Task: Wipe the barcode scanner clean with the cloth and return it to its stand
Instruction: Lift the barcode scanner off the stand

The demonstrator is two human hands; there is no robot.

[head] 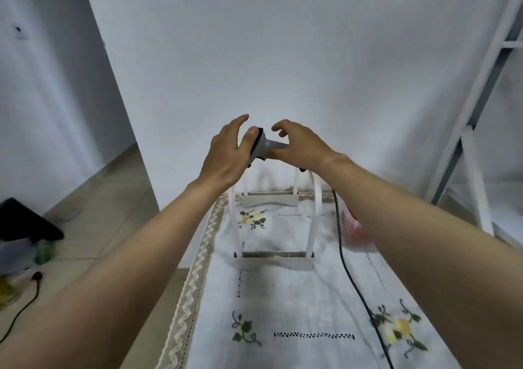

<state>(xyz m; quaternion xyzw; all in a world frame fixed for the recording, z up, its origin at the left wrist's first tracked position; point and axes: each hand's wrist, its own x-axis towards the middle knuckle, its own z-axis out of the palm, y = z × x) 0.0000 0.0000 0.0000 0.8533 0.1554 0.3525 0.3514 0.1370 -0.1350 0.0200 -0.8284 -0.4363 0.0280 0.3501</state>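
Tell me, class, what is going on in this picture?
A person holds a grey barcode scanner in the air, just above its white stand on the embroidered tablecloth. The left grip holds the scanner's head, thumb pressed on it; the right grip holds the handle. The scanner is not yet in the stand. A black cable runs along the table. No wiping cloth can be made out.

Soft, even, cool light fills the scene, leaving the white wall [283, 57] bluish-grey with only faint shadows. Wide-angle distortion bends the metal frame [481, 85] at the right edge. The left hand [223, 153], right hand [300, 145] and barcode scanner [264, 145] look fairly sharp; floor clutter [42, 254] lower left is smeared.
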